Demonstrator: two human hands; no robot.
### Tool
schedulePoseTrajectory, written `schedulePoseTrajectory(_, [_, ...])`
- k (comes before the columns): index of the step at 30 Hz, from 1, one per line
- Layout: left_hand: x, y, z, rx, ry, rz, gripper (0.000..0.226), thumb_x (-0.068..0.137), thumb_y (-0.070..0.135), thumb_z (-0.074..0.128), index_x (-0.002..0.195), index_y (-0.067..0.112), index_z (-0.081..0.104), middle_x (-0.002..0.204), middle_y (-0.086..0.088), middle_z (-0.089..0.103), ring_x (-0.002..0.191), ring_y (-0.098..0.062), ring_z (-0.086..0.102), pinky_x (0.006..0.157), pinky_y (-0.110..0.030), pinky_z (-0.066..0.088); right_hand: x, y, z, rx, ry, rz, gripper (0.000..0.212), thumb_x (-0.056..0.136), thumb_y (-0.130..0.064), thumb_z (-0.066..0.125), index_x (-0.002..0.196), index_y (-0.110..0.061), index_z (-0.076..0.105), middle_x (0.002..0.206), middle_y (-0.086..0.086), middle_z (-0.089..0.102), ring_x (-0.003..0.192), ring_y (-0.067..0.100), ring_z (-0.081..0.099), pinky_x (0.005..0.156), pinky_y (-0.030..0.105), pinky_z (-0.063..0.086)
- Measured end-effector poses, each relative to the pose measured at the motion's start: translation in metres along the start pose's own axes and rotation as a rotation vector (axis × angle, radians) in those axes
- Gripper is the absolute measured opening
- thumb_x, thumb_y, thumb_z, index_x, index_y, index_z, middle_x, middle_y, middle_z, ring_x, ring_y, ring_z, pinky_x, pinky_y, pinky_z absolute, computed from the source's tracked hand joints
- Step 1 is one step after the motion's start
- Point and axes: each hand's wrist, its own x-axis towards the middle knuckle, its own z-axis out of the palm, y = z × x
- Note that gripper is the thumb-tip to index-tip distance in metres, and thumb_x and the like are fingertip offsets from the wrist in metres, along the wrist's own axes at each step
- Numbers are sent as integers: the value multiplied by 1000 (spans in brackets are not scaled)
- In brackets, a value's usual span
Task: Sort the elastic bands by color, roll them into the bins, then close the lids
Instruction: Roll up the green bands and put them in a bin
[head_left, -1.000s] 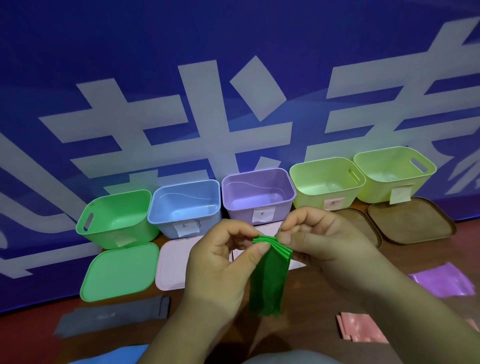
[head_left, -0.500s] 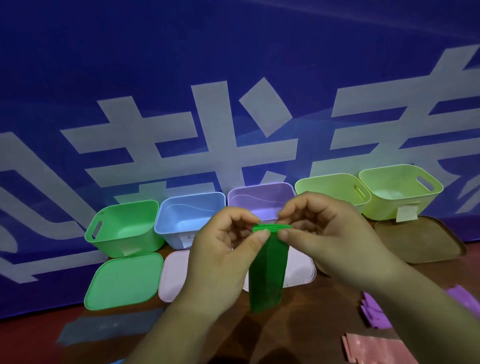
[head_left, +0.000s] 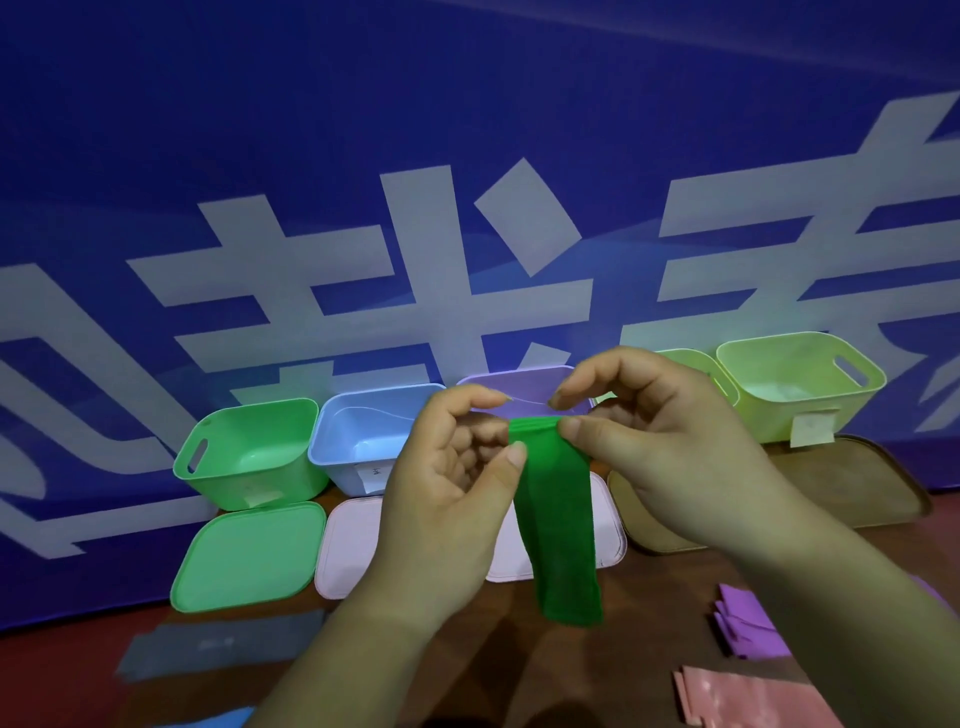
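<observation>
A green elastic band (head_left: 563, 525) hangs down in front of me, its top end folded over. My left hand (head_left: 447, 499) and my right hand (head_left: 654, 441) both pinch that top end between thumb and fingers. Behind them stands a row of open bins: green (head_left: 249, 452), blue (head_left: 363, 431), purple (head_left: 519, 387) and two yellow-green ones (head_left: 800, 384), the nearer of these mostly hidden by my right hand. A green lid (head_left: 249, 556) and pale pink lids (head_left: 348, 551) lie in front of the bins.
Brown lids (head_left: 857, 483) lie at the right. On the table are a grey band (head_left: 218, 644), purple bands (head_left: 748, 623), pink bands (head_left: 748, 696) and a blue band (head_left: 218, 719) at the bottom edge. A blue banner (head_left: 467, 156) rises right behind the bins.
The view has tilted up slightly, so bins and bands sit lower in frame. My fingers have shifted on the band's folded top; the band still hangs between both hands.
</observation>
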Motion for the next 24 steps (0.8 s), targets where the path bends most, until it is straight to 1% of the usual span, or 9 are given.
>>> schedulePoseTrajectory(3, [-2,2,7,143,-43,58,33,84,9,64,91,41,66,90,11,69,88,-12,65,79,-21,52,-4,0,-8,-2,24,16,24,83,5,68,85,-19,66,92,0,70,54,16,52,59,33,48])
schedulePoseTrajectory(6, [-5,2,14,190,-53,60,28,85,10,64,91,37,70,91,13,71,90,-12,67,81,-19,51,-9,3,-18,-13,35,50,22,82,5,68,84,-17,65,91,-4,70,54,16,48,59,26,45])
schedulePoseTrajectory(9, [-11,2,27,184,-66,50,34,85,8,64,95,39,70,97,12,72,95,-13,68,85,-20,51,-13,7,-30,-16,35,82,22,82,4,69,85,-18,65,88,-4,71,60,22,52,63,32,45])
schedulePoseTrajectory(11, [-16,1,36,174,-72,46,38,86,6,63,97,41,70,99,12,71,96,-13,68,86,-19,51,-16,11,-39,-10,28,107,23,81,4,69,84,-18,65,84,-1,72,64,23,54,65,35,46])
schedulePoseTrajectory(14, [-22,-6,47,222,-77,15,31,86,8,64,95,37,74,97,11,73,96,-13,69,85,-18,51,-19,19,-51,15,8,142,21,82,5,68,84,-15,66,81,3,72,69,21,59,68,34,47])
schedulePoseTrajectory(16, [-28,-11,55,176,-41,-75,32,82,11,67,95,38,76,96,6,76,93,-14,71,85,-23,53,-22,26,-59,61,-22,162,19,82,6,69,86,-12,66,82,8,73,73,19,63,71,31,49])
schedulePoseTrajectory(19, [-38,-16,67,82,21,-194,31,78,10,69,93,35,78,89,-2,77,83,-13,70,77,-22,54,-28,37,-69,55,-107,164,19,81,5,72,87,-12,68,83,7,73,75,14,66,72,23,54])
schedulePoseTrajectory(22, [-49,-18,74,62,81,-260,29,75,9,70,91,32,79,86,-3,76,80,-12,69,75,-21,55,-36,48,-78,-1,-245,159,28,75,3,78,92,-18,70,86,4,72,72,18,64,70,26,56])
schedulePoseTrajectory(24, [-55,-18,75,74,106,-298,32,78,3,74,88,32,80,84,-1,77,79,-10,70,73,-19,54,-41,52,-81,-81,-306,124,33,73,-1,82,94,-24,71,86,3,72,70,24,64,70,33,56])
